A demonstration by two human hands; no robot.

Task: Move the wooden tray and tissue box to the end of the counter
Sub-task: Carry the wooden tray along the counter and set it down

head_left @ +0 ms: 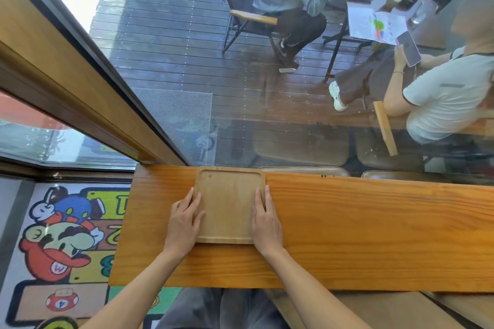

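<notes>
A square wooden tray (228, 203) with a raised rim lies flat on the orange wooden counter (361, 235), near the counter's left end and against the window. My left hand (184, 222) rests on the tray's left edge, fingers laid along the rim. On the tray's right edge my right hand (266, 224) lies the same way. Both hands hold the tray by its sides. No tissue box is in view.
The counter ends at the left around (125, 222), above a floor mat with cartoon figures (61, 243). A glass window (240, 115) runs along the counter's far edge. Beyond it two people sit at a table (379, 8). Stool seats (302, 171) stand behind the counter.
</notes>
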